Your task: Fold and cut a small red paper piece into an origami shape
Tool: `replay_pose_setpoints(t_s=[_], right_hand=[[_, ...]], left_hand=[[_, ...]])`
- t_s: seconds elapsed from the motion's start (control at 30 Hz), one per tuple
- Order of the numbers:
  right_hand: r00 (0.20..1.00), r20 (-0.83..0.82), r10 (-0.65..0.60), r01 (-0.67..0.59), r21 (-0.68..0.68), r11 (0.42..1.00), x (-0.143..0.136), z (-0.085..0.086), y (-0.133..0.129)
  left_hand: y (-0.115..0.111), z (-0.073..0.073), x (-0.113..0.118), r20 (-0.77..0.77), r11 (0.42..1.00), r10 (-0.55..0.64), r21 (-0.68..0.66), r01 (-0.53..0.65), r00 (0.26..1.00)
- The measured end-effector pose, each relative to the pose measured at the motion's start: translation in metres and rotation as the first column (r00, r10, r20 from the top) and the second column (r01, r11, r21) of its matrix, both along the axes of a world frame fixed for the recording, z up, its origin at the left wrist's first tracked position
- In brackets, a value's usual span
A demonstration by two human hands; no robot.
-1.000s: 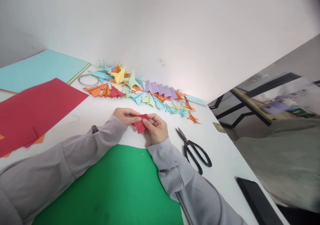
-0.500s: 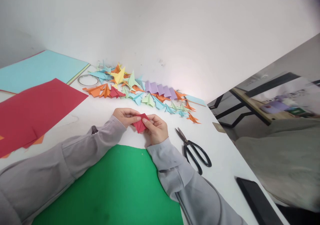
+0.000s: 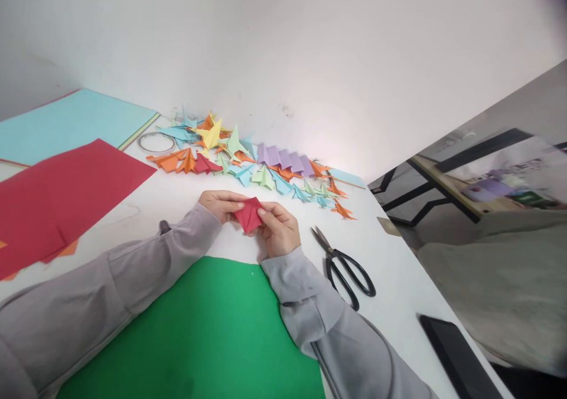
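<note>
Between my two hands is a small red folded paper [image 3: 248,215], creased into a diamond shape with fold lines running down its face. My left hand [image 3: 220,205] pinches its left corner between thumb and fingers. On the opposite corner, my right hand [image 3: 280,229] grips with the thumb on top; its other fingers are partly hidden behind the paper. Both hands are just above the white table, beyond the far edge of a green sheet [image 3: 212,328]. Folded paper cranes [image 3: 209,134] in several colours lie heaped along the wall behind.
Black-handled scissors [image 3: 341,266] lie right of my right hand, and a dark phone-like slab [image 3: 458,357] sits near the table's right edge. Large red paper [image 3: 84,186], blue sheets [image 3: 80,121] and a tape roll [image 3: 156,143] are at left. A purple pleated paper strip [image 3: 284,158] stands among the cranes.
My thumbs have slid apart from the middle of the red paper to its side corners, so more of its creased face shows. The paper sits slightly higher.
</note>
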State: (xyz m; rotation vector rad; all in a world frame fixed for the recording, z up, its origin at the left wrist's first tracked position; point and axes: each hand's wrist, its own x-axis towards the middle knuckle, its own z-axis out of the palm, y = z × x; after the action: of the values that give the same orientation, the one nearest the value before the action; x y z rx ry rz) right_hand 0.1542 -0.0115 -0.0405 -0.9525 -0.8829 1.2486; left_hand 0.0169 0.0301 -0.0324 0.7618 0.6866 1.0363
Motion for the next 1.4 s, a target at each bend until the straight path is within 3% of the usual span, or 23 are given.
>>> replay_pose_setpoints(t_s=[0.3,0.63,1.23,1.4], right_hand=[[0.999,0.000,-0.032,0.032,0.020,0.999,0.000,-0.002,-0.001],[0.999,-0.003,-0.049,0.049,0.036,0.998,0.000,-0.004,0.000],[0.995,0.040,-0.088,0.086,0.060,0.995,0.001,-0.004,-0.001],[0.992,0.083,-0.099,0.091,0.099,0.991,0.000,-0.004,-0.002]], left_hand=[[0.001,0.005,-0.004,0.011,0.998,-0.050,-0.038,0.051,0.999],[-0.004,-0.002,0.005,-0.114,0.992,0.079,0.104,-0.067,0.990],[-0.001,0.001,0.003,-0.062,0.998,-0.010,0.053,0.014,0.998],[-0.009,0.005,0.007,-0.278,0.980,0.083,0.195,-0.029,0.957]])
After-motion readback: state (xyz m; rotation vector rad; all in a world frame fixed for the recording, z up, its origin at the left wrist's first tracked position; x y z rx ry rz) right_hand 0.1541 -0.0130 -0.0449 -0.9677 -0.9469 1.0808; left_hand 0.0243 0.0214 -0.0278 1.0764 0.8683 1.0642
